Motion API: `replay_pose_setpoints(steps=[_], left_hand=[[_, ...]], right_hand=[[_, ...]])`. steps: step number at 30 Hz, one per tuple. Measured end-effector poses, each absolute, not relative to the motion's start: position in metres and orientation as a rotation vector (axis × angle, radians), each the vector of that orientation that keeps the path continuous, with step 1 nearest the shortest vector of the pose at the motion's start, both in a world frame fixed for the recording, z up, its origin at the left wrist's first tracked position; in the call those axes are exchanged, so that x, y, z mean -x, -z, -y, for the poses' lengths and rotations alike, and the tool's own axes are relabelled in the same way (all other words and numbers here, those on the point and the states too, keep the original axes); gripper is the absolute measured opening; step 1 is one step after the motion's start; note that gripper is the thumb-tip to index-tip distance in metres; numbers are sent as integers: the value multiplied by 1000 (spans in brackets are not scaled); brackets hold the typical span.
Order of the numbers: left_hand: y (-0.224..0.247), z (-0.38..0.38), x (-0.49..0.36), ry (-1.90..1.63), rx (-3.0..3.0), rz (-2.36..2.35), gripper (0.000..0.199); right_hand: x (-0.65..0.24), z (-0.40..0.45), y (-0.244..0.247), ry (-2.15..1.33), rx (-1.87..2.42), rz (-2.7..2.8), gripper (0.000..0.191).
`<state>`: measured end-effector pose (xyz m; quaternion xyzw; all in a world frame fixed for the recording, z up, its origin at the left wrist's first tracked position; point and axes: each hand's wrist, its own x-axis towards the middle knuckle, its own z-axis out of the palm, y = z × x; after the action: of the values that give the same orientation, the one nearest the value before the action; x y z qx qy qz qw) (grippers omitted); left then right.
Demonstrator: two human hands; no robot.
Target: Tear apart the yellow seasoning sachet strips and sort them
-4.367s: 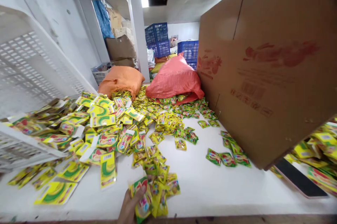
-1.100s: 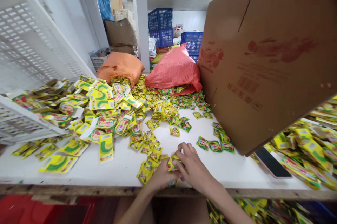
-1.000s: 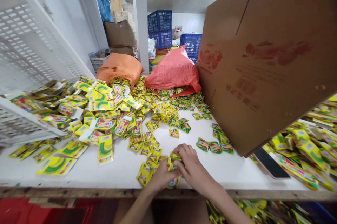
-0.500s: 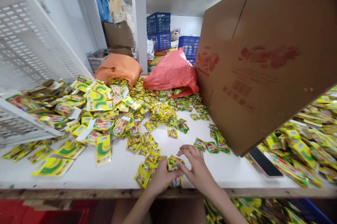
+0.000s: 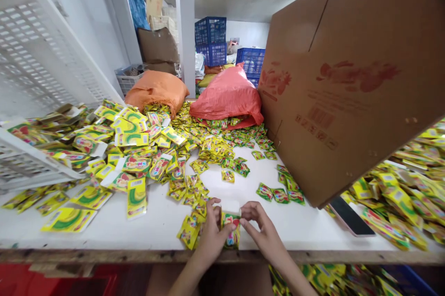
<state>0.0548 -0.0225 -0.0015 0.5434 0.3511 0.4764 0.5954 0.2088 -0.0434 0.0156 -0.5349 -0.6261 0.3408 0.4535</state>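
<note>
Clamped on a small box [image 5: 232,242], thumb across the front and other fingers curled round the left side: the left hand [image 5: 212,233]. At the top right corner, by the white flap [image 5: 231,207], fingertips of the right hand [image 5: 260,227] (pinching or merely touching, cannot tell). Held low, at the near edge of the worktop [image 5: 163,222]. Best done with light pressure, card so thin probably creasing easily: steady the body with the left thumb, guide the flap by its edge with the right fingers, keep the opening square. On the box, big coloured letters, too blurred to read for sure. Just left, yellow sachets [image 5: 188,231]; farther left, piled boxes [image 5: 132,139], some with barcodes. To the right, a tilted carton [image 5: 295,152] with red fruit print [image 5: 358,75], a barcode and handling icons, smaller lines illegible.
</note>
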Motion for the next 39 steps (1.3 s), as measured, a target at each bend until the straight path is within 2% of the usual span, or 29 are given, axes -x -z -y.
replay_pose_setpoints(steps=[3, 7, 12, 15, 17, 20, 32, 39], left_hand=[[0, 24, -53, -1078, -1291, -823, 41], [1, 19, -49, -964, -1472, -945, 11], [2, 17, -46, -1092, -1581, -988, 12], [2, 20, -46, -1201, -1469, -981, 30], [-1, 21, -44, -1175, -1501, -957, 24], [-9, 24, -40, -1119, -1634, -938, 14], [-24, 20, -47, -1084, -1632, -1120, 15], [-14, 20, -45, -1101, -1526, -1029, 20]], right_hand=[[-208, 51, 3, -885, 1288, 1403, 22], [-201, 50, -1, -833, 1323, 1461, 20], [-197, 41, -17, -778, 1271, 1553, 19], [-195, 40, -13, -723, 1302, 1469, 21], [-195, 42, -11, -716, 1287, 1482, 23], [-195, 46, -13, -735, 1210, 1596, 17], [-193, 43, -29, -721, 1357, 1633, 18], [-197, 49, -27, -704, 1304, 1569, 18]])
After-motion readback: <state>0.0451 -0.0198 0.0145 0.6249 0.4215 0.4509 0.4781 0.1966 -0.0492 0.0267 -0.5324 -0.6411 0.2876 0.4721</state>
